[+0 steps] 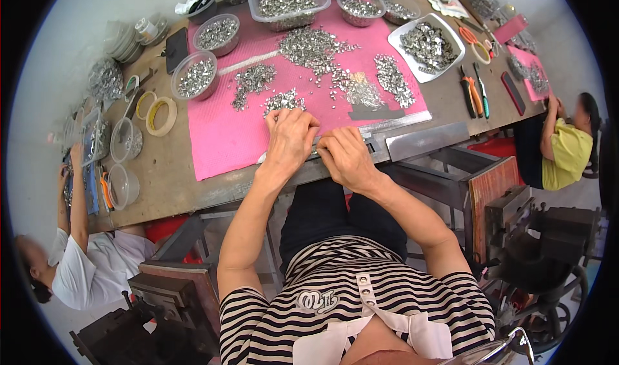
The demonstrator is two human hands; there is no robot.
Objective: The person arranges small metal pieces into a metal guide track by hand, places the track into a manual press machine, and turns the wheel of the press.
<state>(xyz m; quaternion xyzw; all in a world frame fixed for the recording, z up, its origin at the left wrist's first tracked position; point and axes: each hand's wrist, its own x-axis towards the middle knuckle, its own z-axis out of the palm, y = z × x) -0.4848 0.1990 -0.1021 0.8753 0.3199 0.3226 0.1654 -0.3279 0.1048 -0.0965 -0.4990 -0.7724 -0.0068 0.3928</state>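
Note:
At the front edge of the pink mat point(216, 142), my left hand point(290, 139) is closed, its fingertips bent down close to a small pile of shiny metal pieces point(284, 100). My right hand point(349, 157) sits just beside it, thumb and fingers pinched together. Whatever either hand grips is hidden or too small to name. Both hands rest over a narrow metal rail point(369, 140) along the table edge. Beyond them lie a large heap of small metal parts point(316, 49), a patch of thin silvery pieces point(364, 94) and another pile point(393, 81).
Plastic tubs point(218, 35) of metal parts and a white dish point(445, 68) ring the mat. Tape rolls point(161, 117) lie left; orange-handled pliers point(474, 94) and a flat metal plate point(429, 142) lie right. One person point(97, 268) works at left, another point(567, 149) at right.

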